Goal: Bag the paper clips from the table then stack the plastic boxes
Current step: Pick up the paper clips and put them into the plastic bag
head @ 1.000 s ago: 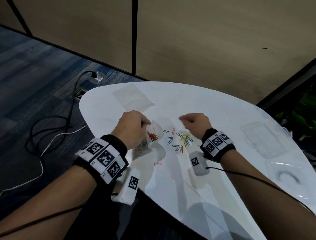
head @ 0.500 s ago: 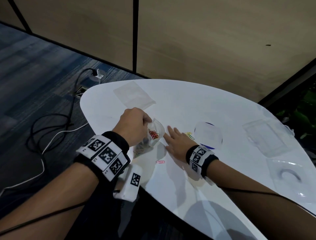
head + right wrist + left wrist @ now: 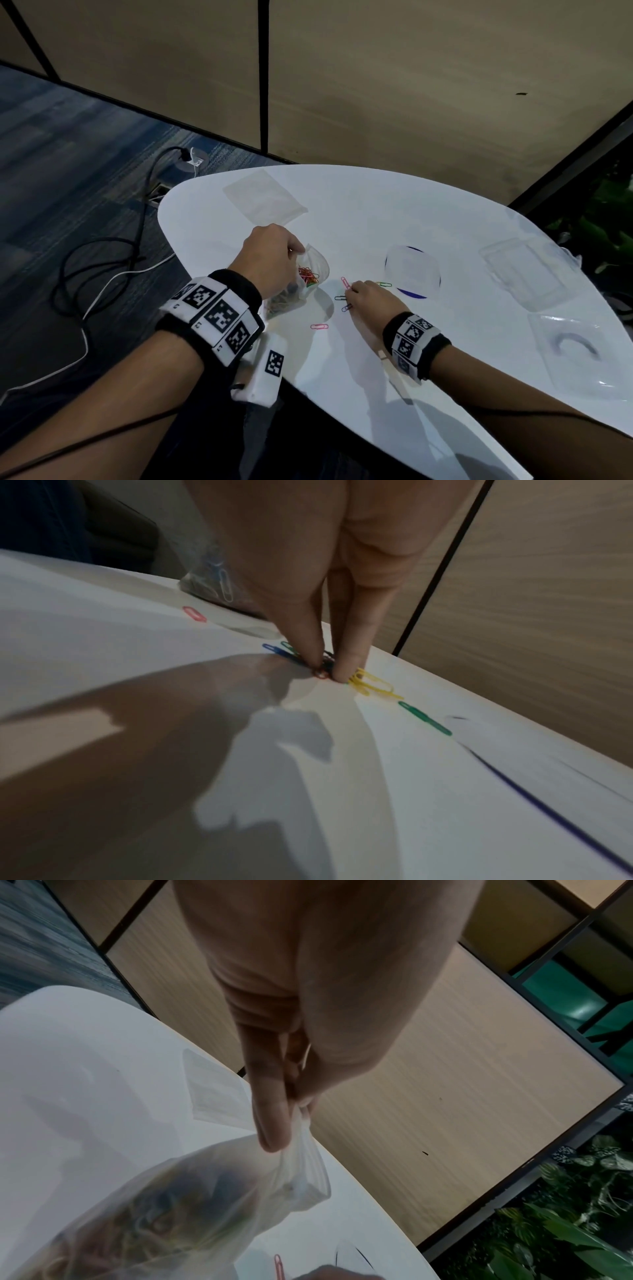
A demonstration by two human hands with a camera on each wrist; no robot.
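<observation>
White table, unlabelled clear bag.

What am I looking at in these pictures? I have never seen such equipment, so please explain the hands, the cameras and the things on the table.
There is no machine: a person works with bare hands, wearing patterned wristbands. One camera sits on the head, one on each wrist.

In the head view, the left hand pinches the rim of a clear plastic bag that already holds coloured paper clips. The left wrist view shows that pinch close up.

The right hand gathers loose paper clips on the white table; the right wrist view shows its fingertips pressed together on them.

Clear plastic boxes lie on the right, unstacked, and a flat bag lies at the far side.
</observation>
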